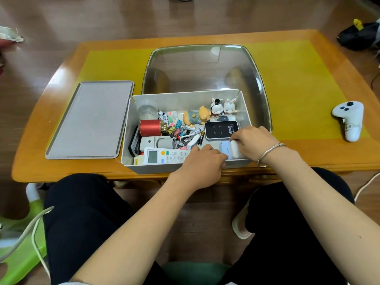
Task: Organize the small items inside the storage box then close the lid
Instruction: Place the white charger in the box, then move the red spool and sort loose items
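Observation:
The grey storage box (181, 97) stands open on the table's near edge, full of small items: a white remote (162, 156), a red spool (150, 127), several batteries and clips (185, 130), a black-and-white device (221, 130), a bear figurine (196, 116) and two rabbit figurines (223, 105). Its grey lid (88, 120) lies flat to the left of the box. My left hand (202, 161) reaches into the near right corner, fingers curled down beside a pale blue and white item (228, 150). My right hand (253, 141) curls over that same item from the right.
A clear plastic tray (205, 64) lies behind the box on the yellow mat (298, 79). A white game controller (349, 120) rests at the table's right. My knees are under the near table edge. A green stool (22, 254) stands at lower left.

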